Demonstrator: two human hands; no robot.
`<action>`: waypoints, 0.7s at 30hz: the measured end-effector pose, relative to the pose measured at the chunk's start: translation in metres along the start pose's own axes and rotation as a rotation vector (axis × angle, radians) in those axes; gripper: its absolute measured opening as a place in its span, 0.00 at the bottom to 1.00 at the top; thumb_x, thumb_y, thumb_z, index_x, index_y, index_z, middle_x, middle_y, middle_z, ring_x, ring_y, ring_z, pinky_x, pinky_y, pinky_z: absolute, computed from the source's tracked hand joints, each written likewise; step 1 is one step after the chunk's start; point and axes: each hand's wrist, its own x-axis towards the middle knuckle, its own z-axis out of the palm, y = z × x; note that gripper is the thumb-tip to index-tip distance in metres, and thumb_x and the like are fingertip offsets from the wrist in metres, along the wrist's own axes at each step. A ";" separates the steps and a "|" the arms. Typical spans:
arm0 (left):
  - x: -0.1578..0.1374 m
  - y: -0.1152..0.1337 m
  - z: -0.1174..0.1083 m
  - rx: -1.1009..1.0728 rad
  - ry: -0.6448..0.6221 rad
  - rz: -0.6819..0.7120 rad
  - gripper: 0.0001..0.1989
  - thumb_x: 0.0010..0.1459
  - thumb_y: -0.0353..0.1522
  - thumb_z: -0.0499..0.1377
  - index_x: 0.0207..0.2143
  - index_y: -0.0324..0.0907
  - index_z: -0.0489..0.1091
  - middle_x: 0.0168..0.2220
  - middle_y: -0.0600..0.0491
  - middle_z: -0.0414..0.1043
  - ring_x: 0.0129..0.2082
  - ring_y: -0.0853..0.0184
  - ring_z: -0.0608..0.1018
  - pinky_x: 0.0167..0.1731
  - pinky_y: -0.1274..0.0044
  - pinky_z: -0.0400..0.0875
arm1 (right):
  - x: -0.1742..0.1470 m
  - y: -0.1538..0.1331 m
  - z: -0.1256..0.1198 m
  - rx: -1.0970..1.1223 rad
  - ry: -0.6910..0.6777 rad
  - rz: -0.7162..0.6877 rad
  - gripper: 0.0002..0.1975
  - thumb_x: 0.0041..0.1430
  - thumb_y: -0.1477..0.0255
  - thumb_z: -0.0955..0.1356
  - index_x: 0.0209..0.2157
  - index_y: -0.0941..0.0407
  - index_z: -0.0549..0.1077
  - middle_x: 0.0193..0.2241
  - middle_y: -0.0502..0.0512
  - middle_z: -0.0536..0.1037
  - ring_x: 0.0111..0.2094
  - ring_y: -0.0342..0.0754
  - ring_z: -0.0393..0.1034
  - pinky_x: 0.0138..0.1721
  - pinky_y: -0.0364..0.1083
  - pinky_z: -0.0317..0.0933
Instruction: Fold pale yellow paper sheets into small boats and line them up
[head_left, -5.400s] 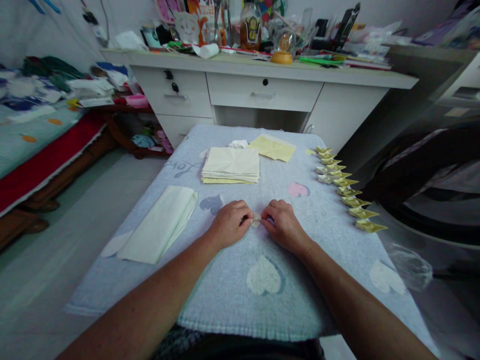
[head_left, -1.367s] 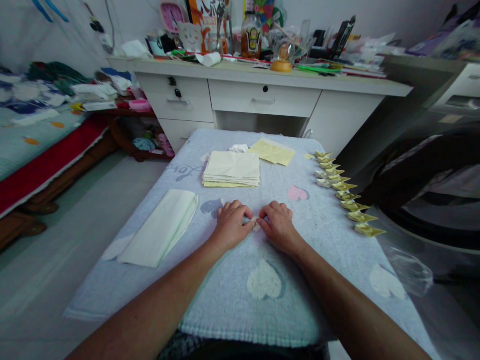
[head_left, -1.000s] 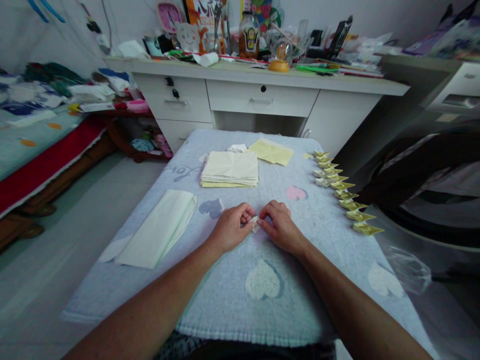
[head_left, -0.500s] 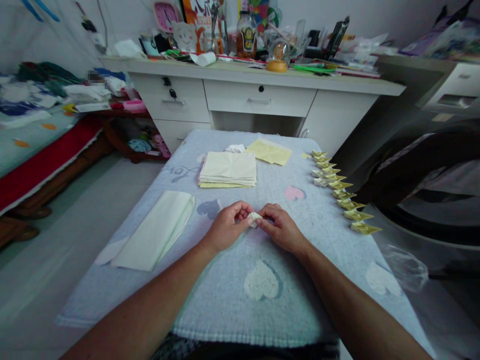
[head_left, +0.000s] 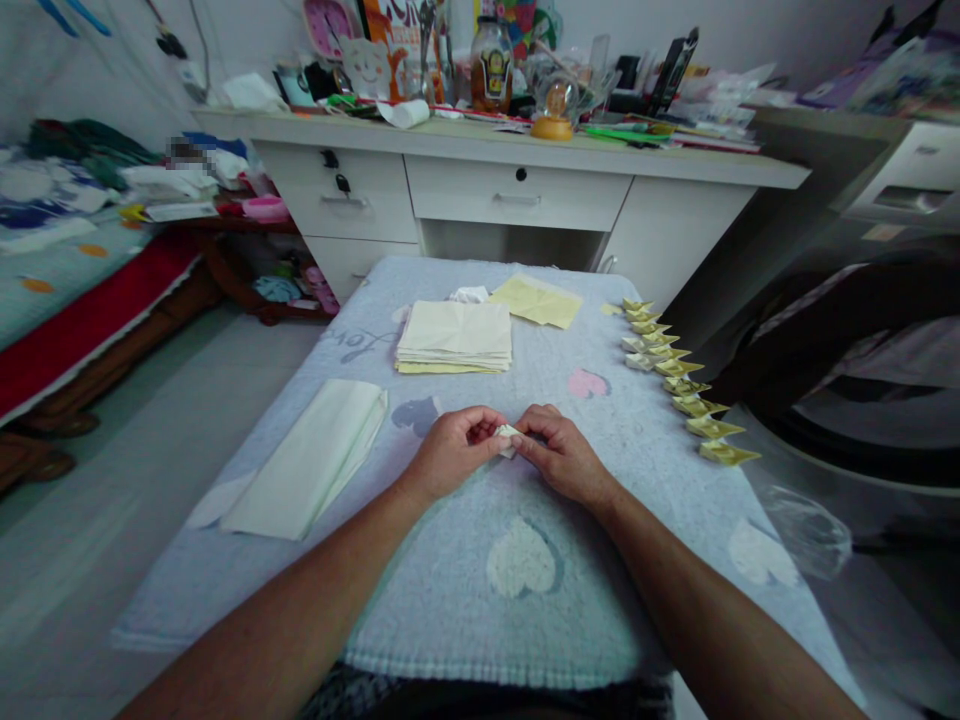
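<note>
Between my fingertips is a small piece of folded pale paper [head_left: 508,438], held above the cloth-covered table. My left hand [head_left: 459,450] pinches its left side, thumb against curled fingers. My right hand [head_left: 559,452] grips the right side between thumb and forefinger. Fingers cover much of the paper, so its exact shape is hidden. Beyond my hands lies a stack of cream paper sheets [head_left: 454,335], with a loose yellow sheet [head_left: 537,300] behind it to the right. Several folded yellow paper boats [head_left: 681,385] form a row along the table's right edge.
A folded pale sheet bundle [head_left: 307,460] lies left of my arms on the blue tablecloth [head_left: 442,600]. A crumpled white tissue [head_left: 469,294] sits behind the stack. A white desk [head_left: 521,200] with cluttered top stands beyond, a washing machine [head_left: 900,230] at right, a bed [head_left: 97,260] at left.
Both hands keep their pinch on the folded paper, with hardly any finger movement. The whole view has shifted very slightly.
</note>
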 end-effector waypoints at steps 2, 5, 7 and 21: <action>0.000 0.000 0.001 -0.014 -0.002 -0.004 0.10 0.52 0.36 0.62 0.34 0.38 0.73 0.26 0.57 0.69 0.27 0.72 0.69 0.28 0.81 0.62 | 0.000 -0.001 0.001 -0.011 -0.006 0.003 0.18 0.64 0.58 0.63 0.28 0.55 0.74 0.26 0.51 0.72 0.32 0.45 0.65 0.41 0.48 0.54; 0.000 0.000 0.002 -0.021 0.007 -0.004 0.10 0.52 0.37 0.61 0.33 0.38 0.73 0.25 0.57 0.69 0.26 0.72 0.69 0.26 0.81 0.61 | 0.001 -0.002 0.001 -0.029 -0.008 0.004 0.18 0.64 0.59 0.63 0.28 0.55 0.74 0.26 0.51 0.72 0.32 0.45 0.65 0.41 0.48 0.54; 0.000 -0.001 0.002 -0.009 0.015 0.001 0.10 0.53 0.37 0.61 0.33 0.38 0.73 0.24 0.57 0.69 0.25 0.72 0.68 0.26 0.81 0.61 | 0.001 -0.002 0.001 -0.042 -0.005 -0.003 0.18 0.64 0.59 0.63 0.28 0.55 0.74 0.25 0.51 0.72 0.32 0.45 0.64 0.41 0.48 0.54; 0.003 -0.005 -0.002 -0.151 0.016 -0.015 0.09 0.53 0.36 0.60 0.31 0.37 0.69 0.25 0.57 0.66 0.26 0.72 0.68 0.28 0.80 0.61 | 0.000 -0.002 0.001 -0.018 -0.009 0.018 0.13 0.62 0.63 0.64 0.28 0.55 0.71 0.27 0.51 0.72 0.33 0.46 0.63 0.40 0.47 0.55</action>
